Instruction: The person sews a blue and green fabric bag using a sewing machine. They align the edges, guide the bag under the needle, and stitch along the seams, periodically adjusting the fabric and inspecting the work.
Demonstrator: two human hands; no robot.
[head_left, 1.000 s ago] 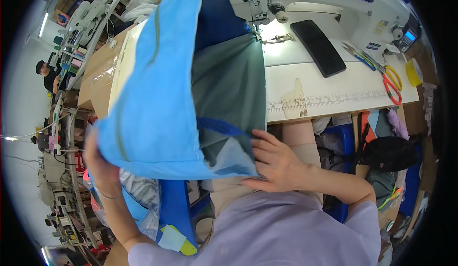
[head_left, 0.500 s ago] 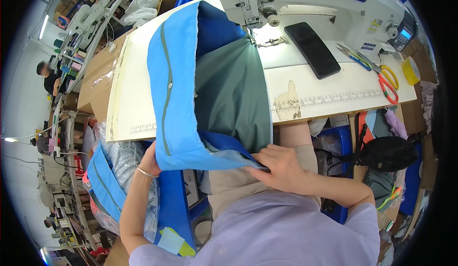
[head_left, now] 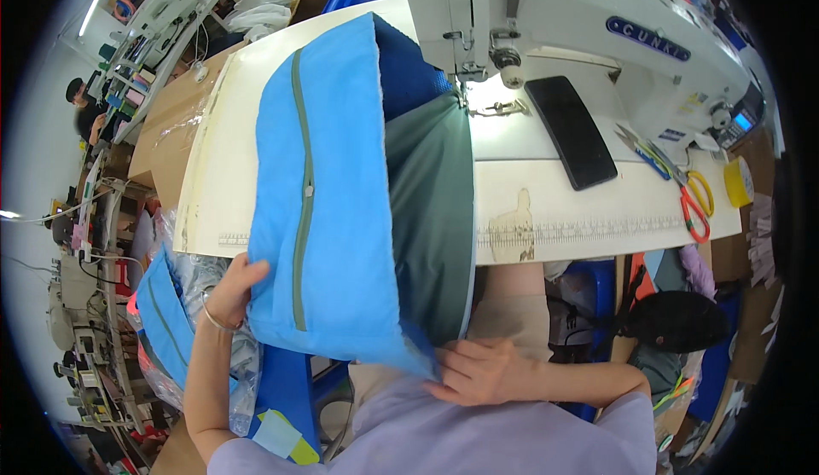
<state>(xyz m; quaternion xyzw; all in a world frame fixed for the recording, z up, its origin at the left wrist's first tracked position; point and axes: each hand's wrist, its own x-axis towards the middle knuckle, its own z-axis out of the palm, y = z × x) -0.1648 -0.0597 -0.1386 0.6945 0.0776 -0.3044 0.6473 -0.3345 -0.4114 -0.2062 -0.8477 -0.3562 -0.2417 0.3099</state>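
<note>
A blue fabric piece with a dark green zip lies over the work table's front edge, its dark green inner fabric showing on the right. The inner fabric runs up to the presser foot of the white sewing machine. My left hand is closed at the piece's left edge, fingers partly hidden. My right hand grips the lower right corner, which is blurred.
A black phone, scissors and yellow tape lie right of the needle. A bagged bundle of fabric is below left; a black bag is below right. A co-worker sits at far left.
The blue flap has settled flatter, showing its zip fully and less of the lining. Both hands and the fabric's lower corner have moved down, my left hand also to the left since half a second ago.
</note>
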